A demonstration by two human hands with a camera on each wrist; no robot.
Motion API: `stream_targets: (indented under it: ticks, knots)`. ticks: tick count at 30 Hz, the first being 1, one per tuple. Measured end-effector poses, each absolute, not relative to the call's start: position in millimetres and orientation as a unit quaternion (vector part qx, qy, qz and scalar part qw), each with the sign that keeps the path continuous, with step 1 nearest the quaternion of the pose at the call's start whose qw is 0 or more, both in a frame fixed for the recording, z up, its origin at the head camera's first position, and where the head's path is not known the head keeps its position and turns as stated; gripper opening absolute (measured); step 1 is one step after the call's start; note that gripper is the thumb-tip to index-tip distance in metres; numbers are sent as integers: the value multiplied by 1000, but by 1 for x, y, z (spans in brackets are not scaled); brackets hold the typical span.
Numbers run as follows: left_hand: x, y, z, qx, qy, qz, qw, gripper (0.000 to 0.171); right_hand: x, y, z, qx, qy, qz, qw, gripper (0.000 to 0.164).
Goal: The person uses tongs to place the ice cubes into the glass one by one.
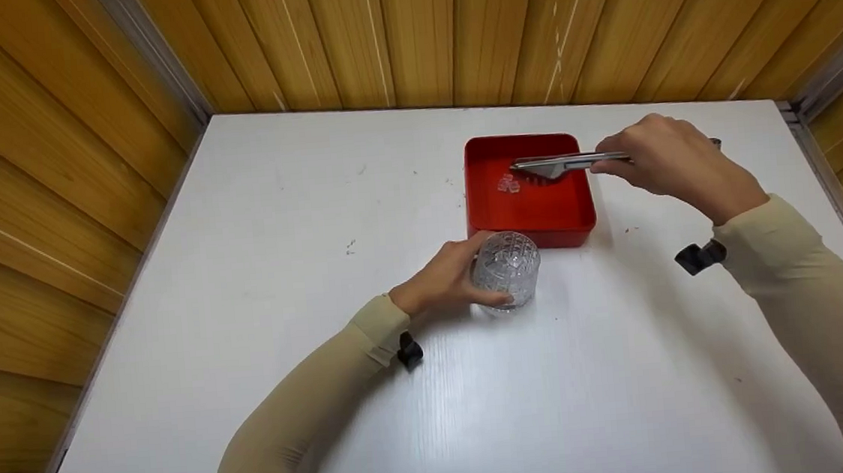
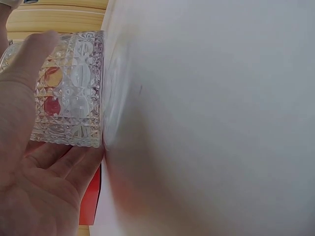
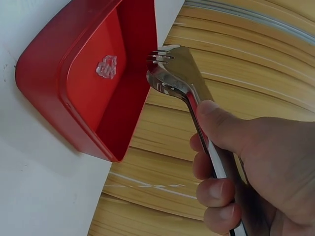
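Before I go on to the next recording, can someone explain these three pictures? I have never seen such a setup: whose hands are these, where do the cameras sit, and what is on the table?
No machine here: a person works bare-handed. The wide picture comes from a head camera; the other two from cameras on each wrist. On the white table stand a red tray holding an ice cube, and a patterned glass. The left hand grips the glass. The right hand holds metal tongs above the tray, tips close together, gripping nothing.
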State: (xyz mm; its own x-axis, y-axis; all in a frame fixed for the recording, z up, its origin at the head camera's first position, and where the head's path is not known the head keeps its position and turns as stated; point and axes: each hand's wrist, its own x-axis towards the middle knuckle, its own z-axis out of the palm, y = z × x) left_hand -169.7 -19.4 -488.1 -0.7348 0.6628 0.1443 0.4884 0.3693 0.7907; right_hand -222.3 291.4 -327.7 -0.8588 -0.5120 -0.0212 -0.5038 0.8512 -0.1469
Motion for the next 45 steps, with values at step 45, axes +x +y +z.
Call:
stream_targets:
  ticks: [45]
  knots:
    - [-171, -21, -489, 359, 823, 431, 90, 82, -152, 281, -323, -381, 919, -92, -33, 18]
